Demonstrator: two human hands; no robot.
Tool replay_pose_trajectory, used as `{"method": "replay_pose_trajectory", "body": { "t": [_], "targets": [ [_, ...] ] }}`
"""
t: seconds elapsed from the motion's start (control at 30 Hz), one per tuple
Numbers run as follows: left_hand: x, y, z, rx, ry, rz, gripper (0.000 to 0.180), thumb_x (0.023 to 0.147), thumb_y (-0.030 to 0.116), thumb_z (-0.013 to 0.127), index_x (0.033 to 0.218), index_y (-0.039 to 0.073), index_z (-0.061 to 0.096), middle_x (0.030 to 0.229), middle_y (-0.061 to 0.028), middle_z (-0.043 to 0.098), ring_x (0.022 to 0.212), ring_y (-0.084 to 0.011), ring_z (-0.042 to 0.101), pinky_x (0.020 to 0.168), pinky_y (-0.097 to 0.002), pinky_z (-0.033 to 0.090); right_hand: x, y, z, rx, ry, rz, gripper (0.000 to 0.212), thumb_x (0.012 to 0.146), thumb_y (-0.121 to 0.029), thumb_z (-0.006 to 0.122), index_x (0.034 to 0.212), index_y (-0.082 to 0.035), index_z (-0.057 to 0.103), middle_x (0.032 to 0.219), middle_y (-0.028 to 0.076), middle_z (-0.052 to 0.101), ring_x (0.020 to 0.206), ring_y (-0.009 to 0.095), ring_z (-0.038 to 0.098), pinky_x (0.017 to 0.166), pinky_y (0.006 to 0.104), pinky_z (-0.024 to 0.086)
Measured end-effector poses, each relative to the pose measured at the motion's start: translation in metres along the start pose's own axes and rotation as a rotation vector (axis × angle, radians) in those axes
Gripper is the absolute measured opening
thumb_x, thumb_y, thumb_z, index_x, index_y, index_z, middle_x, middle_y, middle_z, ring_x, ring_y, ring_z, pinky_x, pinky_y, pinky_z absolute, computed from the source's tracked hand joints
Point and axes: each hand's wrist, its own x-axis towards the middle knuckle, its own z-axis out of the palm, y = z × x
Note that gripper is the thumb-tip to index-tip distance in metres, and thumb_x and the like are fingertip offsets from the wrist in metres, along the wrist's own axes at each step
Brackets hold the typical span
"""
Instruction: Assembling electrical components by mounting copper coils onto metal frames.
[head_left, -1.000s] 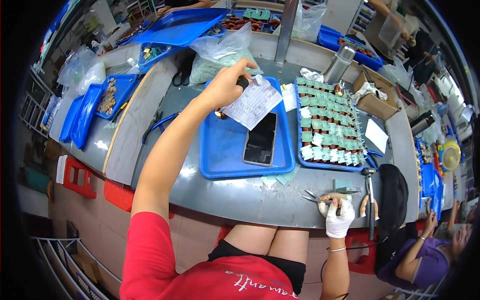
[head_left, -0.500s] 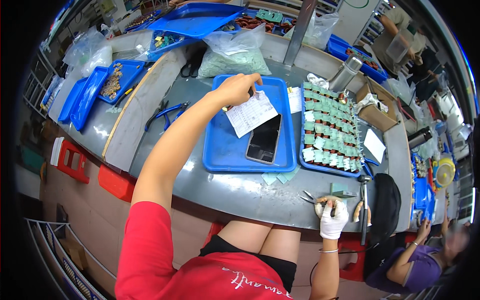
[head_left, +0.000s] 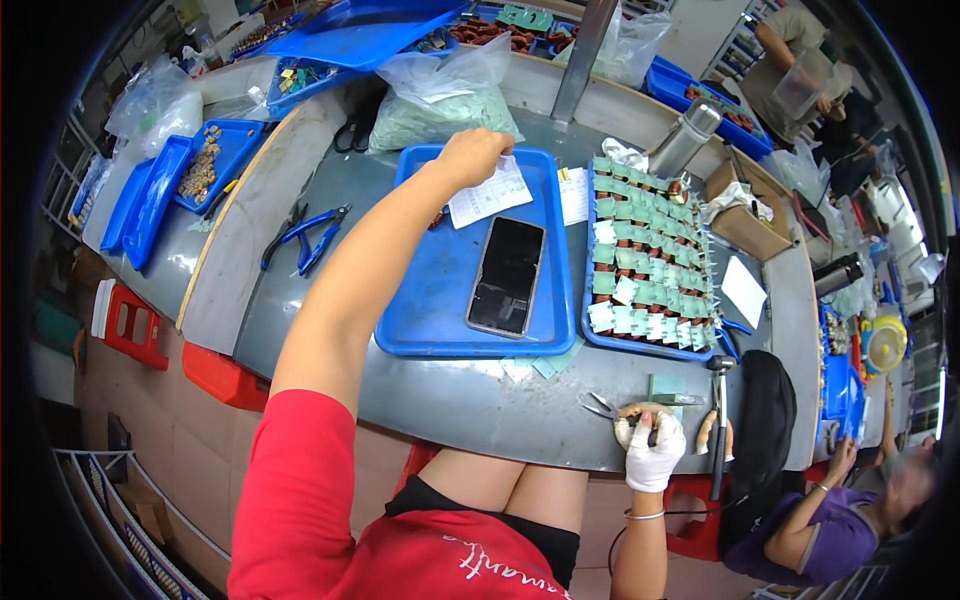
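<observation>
My bare left hand (head_left: 475,157) reaches over the far end of a blue tray (head_left: 440,347). Its curled fingers are at the top edge of a white printed sheet of paper (head_left: 492,197), apparently gripping it, though the fingertips are partly hidden. A dark-screened phone (head_left: 506,276) lies in the tray, just nearer to me than the sheet. My right hand (head_left: 655,455), in a white glove, is closed by the bench's front edge. In it is a pair of nippers (head_left: 630,413) with tan-wrapped handles, its jaws apart and pointing left.
A blue tray of green-tabbed coils (head_left: 650,260) stands right of the phone's tray. Near my right hand are a hammer (head_left: 719,420) and a green block (head_left: 670,392). Blue-handled pliers (head_left: 310,240) lie left; a bag (head_left: 440,115) and a steel flask (head_left: 686,138) stand behind.
The sheet has moved off the phone toward the tray's far end with my left hand, leaving the phone uncovered. My right hand still holds the nippers. The view has shifted slightly.
</observation>
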Motion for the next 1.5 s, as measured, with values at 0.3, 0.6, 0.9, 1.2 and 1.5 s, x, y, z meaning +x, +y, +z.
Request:
{"method": "replay_pose_trajectory", "body": {
  "t": [0.3, 0.6, 0.9, 1.2, 1.5],
  "targets": [
    [0.001, -0.006, 0.02, -0.112, 0.057, -0.026, 0.04, 0.076, -0.006, 0.057, 0.114, 0.007, 0.063, 0.105, -0.0201, 0.066, 0.102, -0.0366, 0.062, 0.086, -0.0453, 0.05, 0.0, 0.001, -0.001, -0.035, 0.007, -0.024, 0.011, 0.084, -0.006, 0.062, 0.078, -0.003, 0.054, 0.072, 0.014, 0.057, 0.064, 0.034, 0.056, 0.06, 0.0412, 0.044],
    [-0.051, -0.033, -0.018, -0.25, 0.139, -0.174, 0.043, 0.075, -0.004, 0.059, 0.118, 0.002, 0.059, 0.118, -0.0231, 0.061, 0.112, -0.0388, 0.056, 0.095, -0.0437, 0.045, 0.001, -0.001, -0.001, -0.02, -0.009, -0.016, 0.011, 0.082, -0.006, 0.062, 0.079, -0.003, 0.053, 0.073, 0.015, 0.056, 0.066, 0.035, 0.055, 0.061, 0.0426, 0.044],
    [-0.11, -0.038, -0.011, -0.122, -0.154, -0.271, 0.096, 0.063, 0.053, 0.083, 0.138, 0.008, 0.044, 0.137, -0.0229, 0.047, 0.139, -0.0392, 0.029, 0.114, -0.0493, 0.02, -0.003, 0.003, 0.001, 0.023, -0.001, -0.019, 0.01, 0.08, -0.005, 0.063, 0.078, -0.004, 0.052, 0.073, 0.015, 0.055, 0.067, 0.036, 0.055, 0.063, 0.0438, 0.044],
    [-0.127, -0.029, -0.001, -0.117, -0.053, -0.187, 0.082, 0.064, 0.045, 0.082, 0.134, 0.018, 0.049, 0.132, -0.0177, 0.049, 0.138, -0.0393, 0.028, 0.113, -0.056, 0.016, 0.001, 0.002, 0.003, 0.037, 0.014, -0.013, 0.009, 0.08, -0.004, 0.062, 0.078, -0.004, 0.054, 0.076, 0.013, 0.058, 0.068, 0.035, 0.056, 0.064, 0.0419, 0.045],
    [-0.116, -0.021, 0.018, -0.125, 0.01, -0.264, 0.081, 0.066, 0.057, 0.077, 0.13, 0.014, 0.051, 0.131, -0.0184, 0.052, 0.132, -0.0375, 0.036, 0.111, -0.0598, 0.016, 0.001, -0.011, -0.002, 0.161, -0.045, 0.072, 0.012, 0.088, -0.005, 0.057, 0.075, -0.003, 0.059, 0.075, 0.008, 0.064, 0.069, 0.026, 0.059, 0.07, 0.0351, 0.046]
  ]
}}
